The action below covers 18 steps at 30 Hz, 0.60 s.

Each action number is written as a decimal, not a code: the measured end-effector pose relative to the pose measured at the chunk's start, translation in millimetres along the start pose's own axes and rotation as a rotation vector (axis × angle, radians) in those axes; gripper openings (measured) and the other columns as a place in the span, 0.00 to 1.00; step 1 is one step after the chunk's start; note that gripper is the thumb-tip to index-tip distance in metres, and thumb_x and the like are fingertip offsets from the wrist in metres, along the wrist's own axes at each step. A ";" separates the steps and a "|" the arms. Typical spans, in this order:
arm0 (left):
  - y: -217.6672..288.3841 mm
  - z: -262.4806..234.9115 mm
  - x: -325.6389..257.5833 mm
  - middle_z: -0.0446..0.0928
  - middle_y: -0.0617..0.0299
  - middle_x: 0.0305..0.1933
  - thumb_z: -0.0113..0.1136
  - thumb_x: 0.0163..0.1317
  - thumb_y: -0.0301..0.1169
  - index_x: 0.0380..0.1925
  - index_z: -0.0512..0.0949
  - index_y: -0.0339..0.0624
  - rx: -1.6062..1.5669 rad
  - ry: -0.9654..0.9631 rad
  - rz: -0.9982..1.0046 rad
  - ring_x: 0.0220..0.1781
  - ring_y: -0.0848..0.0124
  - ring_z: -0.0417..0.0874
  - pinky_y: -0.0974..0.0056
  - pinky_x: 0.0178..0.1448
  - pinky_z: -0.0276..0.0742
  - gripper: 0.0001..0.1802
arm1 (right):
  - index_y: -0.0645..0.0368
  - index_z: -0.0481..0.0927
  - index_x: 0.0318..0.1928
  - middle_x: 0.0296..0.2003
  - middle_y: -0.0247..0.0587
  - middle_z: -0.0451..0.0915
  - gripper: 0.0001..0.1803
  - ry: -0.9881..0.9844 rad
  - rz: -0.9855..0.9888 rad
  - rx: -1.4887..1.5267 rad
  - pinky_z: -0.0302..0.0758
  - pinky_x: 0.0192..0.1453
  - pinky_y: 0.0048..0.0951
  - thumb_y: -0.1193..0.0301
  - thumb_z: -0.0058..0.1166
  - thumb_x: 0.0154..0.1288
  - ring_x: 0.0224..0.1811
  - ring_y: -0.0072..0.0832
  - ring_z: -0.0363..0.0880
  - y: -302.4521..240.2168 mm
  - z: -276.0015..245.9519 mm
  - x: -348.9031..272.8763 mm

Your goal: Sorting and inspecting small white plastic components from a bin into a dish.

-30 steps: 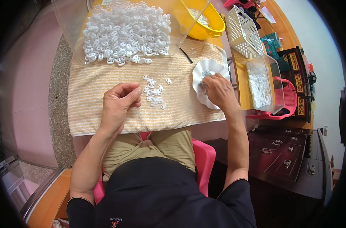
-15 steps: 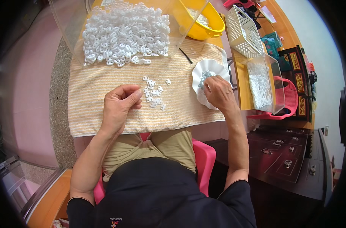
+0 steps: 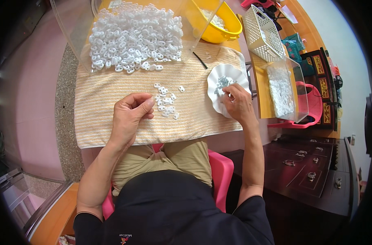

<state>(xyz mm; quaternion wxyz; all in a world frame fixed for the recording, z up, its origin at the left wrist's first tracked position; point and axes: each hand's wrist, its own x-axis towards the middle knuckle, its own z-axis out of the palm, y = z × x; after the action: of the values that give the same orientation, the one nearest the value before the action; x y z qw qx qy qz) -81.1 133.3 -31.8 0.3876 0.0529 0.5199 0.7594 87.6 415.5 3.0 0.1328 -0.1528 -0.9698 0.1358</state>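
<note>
- Loose white two-holed pieces [image 3: 167,101] are scattered near the middle of a striped towel [image 3: 98,96], by which the table [image 3: 235,44] is covered; one is set slightly apart, toward the right edge.
- Small grey-blue parts [image 3: 223,83] are gathered in a white scalloped dish [image 3: 213,77], placed beside the table's right edge.
- The right hand [image 3: 240,104] is held over the near side of the dish with fingers curled; whether its grip is together or apart cannot be told.
- The left hand [image 3: 130,113] is held just left of the loose pieces, its grip drawn together, thumb against forefinger; whether anything small is pinched there cannot be told.
- A thin black strip [image 3: 199,59] is laid on the towel beyond the dish.
- At the far left corner, a large heap of white pieces [image 3: 137,38] is contained in a clear bin [image 3: 68,38].
- A yellow tub [image 3: 217,37] is stood at the far right corner, with pale pieces inside.
- Past the right edge, a perforated basket [image 3: 256,37] and a clear box [image 3: 301,100] of white pieces are supported on another wooden surface [image 3: 261,111].
</note>
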 end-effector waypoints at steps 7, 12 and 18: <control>-0.3 0.1 -0.1 0.79 0.66 0.31 0.65 0.61 0.25 0.41 0.80 0.38 0.008 -0.012 -0.009 0.30 0.80 0.79 0.74 0.35 0.80 0.09 | 0.65 0.81 0.39 0.34 0.48 0.81 0.09 0.026 0.046 0.126 0.78 0.38 0.33 0.80 0.56 0.55 0.33 0.40 0.82 0.5 -2.0 -2.0; -1.3 -0.2 -0.1 0.79 0.66 0.31 0.65 0.62 0.25 0.42 0.79 0.37 0.006 -0.023 -0.009 0.30 0.79 0.79 0.74 0.36 0.80 0.09 | 0.66 0.80 0.38 0.33 0.49 0.80 0.08 0.004 0.097 0.184 0.77 0.39 0.35 0.81 0.55 0.56 0.34 0.42 0.81 6.5 -0.5 -4.0; -2.8 1.2 -0.8 0.80 0.66 0.30 0.66 0.61 0.25 0.41 0.81 0.38 -0.019 -0.040 -0.007 0.29 0.81 0.79 0.75 0.35 0.80 0.09 | 0.65 0.80 0.37 0.32 0.44 0.81 0.05 0.018 0.096 0.212 0.77 0.38 0.29 0.82 0.57 0.58 0.31 0.33 0.81 13.4 3.7 -6.8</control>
<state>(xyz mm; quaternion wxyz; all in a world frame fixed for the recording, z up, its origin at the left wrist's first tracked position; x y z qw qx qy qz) -78.5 134.1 -33.2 0.4009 0.0627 0.5050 0.7618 96.2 424.6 -6.0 0.1501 -0.1851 -0.9405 0.2422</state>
